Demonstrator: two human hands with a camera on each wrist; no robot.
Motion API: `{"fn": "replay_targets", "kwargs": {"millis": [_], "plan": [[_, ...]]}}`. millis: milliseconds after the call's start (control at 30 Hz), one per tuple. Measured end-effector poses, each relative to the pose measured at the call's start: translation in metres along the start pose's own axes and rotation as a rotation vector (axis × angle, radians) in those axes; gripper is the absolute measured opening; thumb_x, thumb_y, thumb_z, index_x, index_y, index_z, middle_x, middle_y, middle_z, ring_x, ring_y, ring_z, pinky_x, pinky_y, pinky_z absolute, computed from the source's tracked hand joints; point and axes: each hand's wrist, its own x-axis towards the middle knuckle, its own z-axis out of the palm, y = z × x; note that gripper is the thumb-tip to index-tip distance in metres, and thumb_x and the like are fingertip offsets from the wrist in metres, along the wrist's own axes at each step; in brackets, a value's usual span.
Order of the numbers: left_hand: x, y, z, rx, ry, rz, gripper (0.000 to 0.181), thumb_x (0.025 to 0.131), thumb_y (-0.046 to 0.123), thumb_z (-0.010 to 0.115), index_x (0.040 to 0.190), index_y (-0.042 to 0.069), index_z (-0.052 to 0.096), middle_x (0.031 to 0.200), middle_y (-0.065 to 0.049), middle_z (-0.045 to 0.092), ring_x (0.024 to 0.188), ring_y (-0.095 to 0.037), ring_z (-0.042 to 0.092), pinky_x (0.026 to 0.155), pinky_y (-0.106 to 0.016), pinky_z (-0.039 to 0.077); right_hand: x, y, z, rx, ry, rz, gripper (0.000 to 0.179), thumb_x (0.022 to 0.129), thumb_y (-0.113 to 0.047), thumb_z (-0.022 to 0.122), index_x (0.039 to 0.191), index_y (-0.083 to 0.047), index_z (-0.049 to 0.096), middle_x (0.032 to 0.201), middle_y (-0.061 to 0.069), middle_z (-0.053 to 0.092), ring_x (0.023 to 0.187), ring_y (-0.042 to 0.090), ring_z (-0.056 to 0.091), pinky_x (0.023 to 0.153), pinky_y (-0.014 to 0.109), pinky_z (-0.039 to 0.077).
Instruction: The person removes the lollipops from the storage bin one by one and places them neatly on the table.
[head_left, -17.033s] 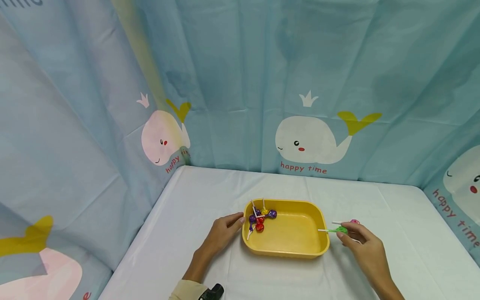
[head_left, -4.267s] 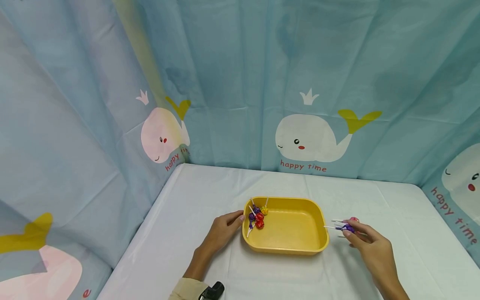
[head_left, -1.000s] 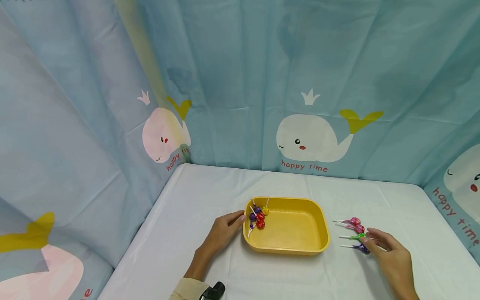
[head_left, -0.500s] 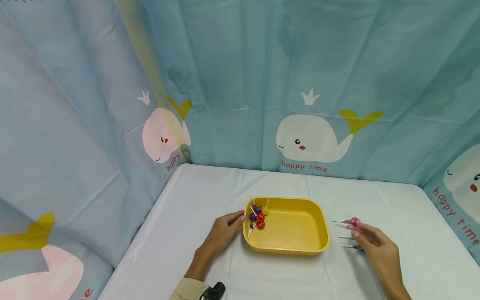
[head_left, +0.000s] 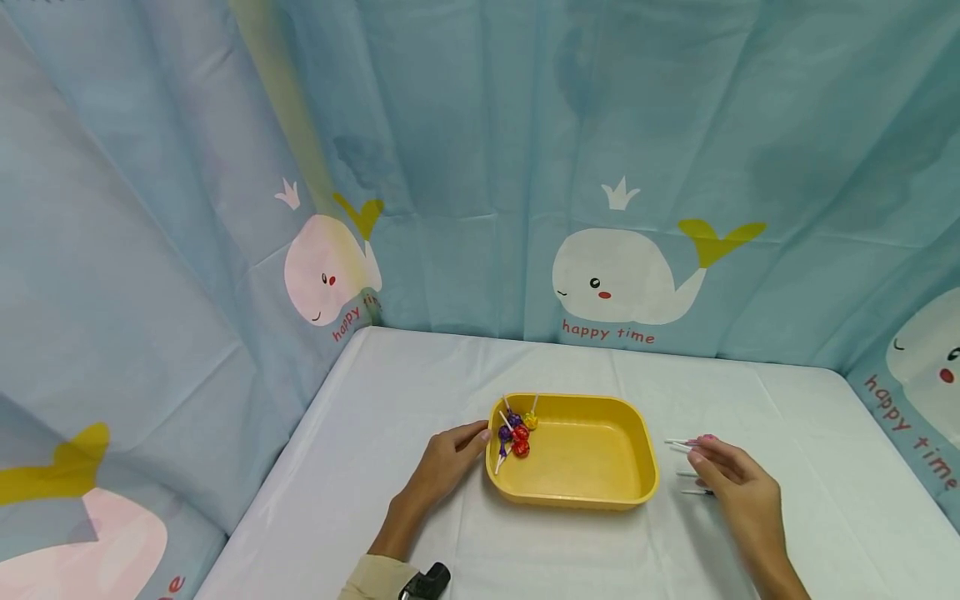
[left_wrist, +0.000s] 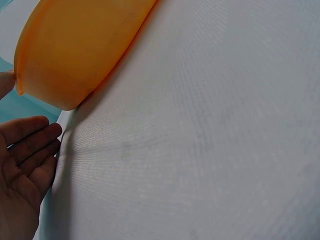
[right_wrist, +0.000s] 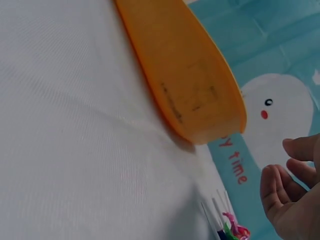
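My left hand [head_left: 447, 461] is at the left end of a yellow tray [head_left: 592, 505], its thumb touching the rim; in the left wrist view the other fingers extend outside it. Red [head_left: 521, 450], purple [head_left: 505, 434] and yellow [head_left: 531, 421] lollipops lie bunched at the tray's left end. My right hand [head_left: 738, 492], relaxed and holding nothing, hovers over a row of lollipops right of the tray. Two are pink, one of them a pink lollipop [right_wrist: 243, 232]; a green lollipop [right_wrist: 229, 233] and a dark purple lollipop [right_wrist: 221, 234] lie nearer me. The hand hides most of their heads in the head view.
White cloth [head_left: 420, 375] covers the table. Blue curtains [head_left: 465, 167] printed with whales hang along the back and both sides. A black device [head_left: 425, 582] is strapped at my left wrist, by a beige sleeve [head_left: 377, 577].
The purple lollipop my right hand held 4.3 s ago now lies in the row. Over the last second that hand has moved left and farther back; my left hand stays put.
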Motion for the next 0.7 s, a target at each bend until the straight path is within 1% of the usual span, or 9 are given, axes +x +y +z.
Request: {"fn": "replay_targets", "kwargs": {"millis": [167, 333, 533, 700], "plan": [[0.000, 0.000, 0.000, 0.010, 0.000, 0.001, 0.059, 0.105, 0.062, 0.056, 0.147, 0.022, 0.066, 0.147, -0.002, 0.066, 0.144, -0.032, 0.056, 0.122, -0.055, 0.043, -0.003, -0.006, 0.006, 0.035, -0.015, -0.010, 0.043, 0.096, -0.024, 0.082, 0.131, -0.003, 0.070, 0.103, -0.017, 0.075, 0.085, 0.005, 0.074, 0.073, 0.015, 0.061], [0.000, 0.001, -0.001, 0.012, 0.000, 0.000, 0.059, 0.104, 0.063, 0.056, 0.146, 0.022, 0.067, 0.146, -0.001, 0.066, 0.144, -0.032, 0.056, 0.122, -0.055, 0.043, -0.005, -0.010, 0.012, -0.001, -0.045, -0.020, 0.043, 0.098, -0.027, 0.080, 0.133, -0.005, 0.070, 0.101, -0.015, 0.075, 0.084, 0.009, 0.074, 0.074, 0.015, 0.061], [0.000, 0.001, -0.001, 0.013, -0.001, 0.005, 0.059, 0.105, 0.062, 0.056, 0.146, 0.022, 0.067, 0.146, -0.002, 0.066, 0.143, -0.031, 0.056, 0.122, -0.054, 0.043, -0.007, -0.016, 0.022, -0.002, -0.081, -0.037, 0.043, 0.098, -0.028, 0.079, 0.133, -0.005, 0.070, 0.105, -0.012, 0.076, 0.087, 0.013, 0.075, 0.076, 0.017, 0.061], [0.000, 0.001, -0.001, 0.009, -0.003, 0.004, 0.059, 0.105, 0.062, 0.057, 0.146, 0.021, 0.067, 0.147, -0.002, 0.066, 0.143, -0.032, 0.056, 0.122, -0.055, 0.043, -0.010, -0.021, 0.030, -0.019, -0.100, -0.055, 0.044, 0.099, -0.030, 0.078, 0.135, -0.005, 0.069, 0.108, -0.011, 0.075, 0.086, 0.011, 0.074, 0.078, 0.016, 0.061]]}}
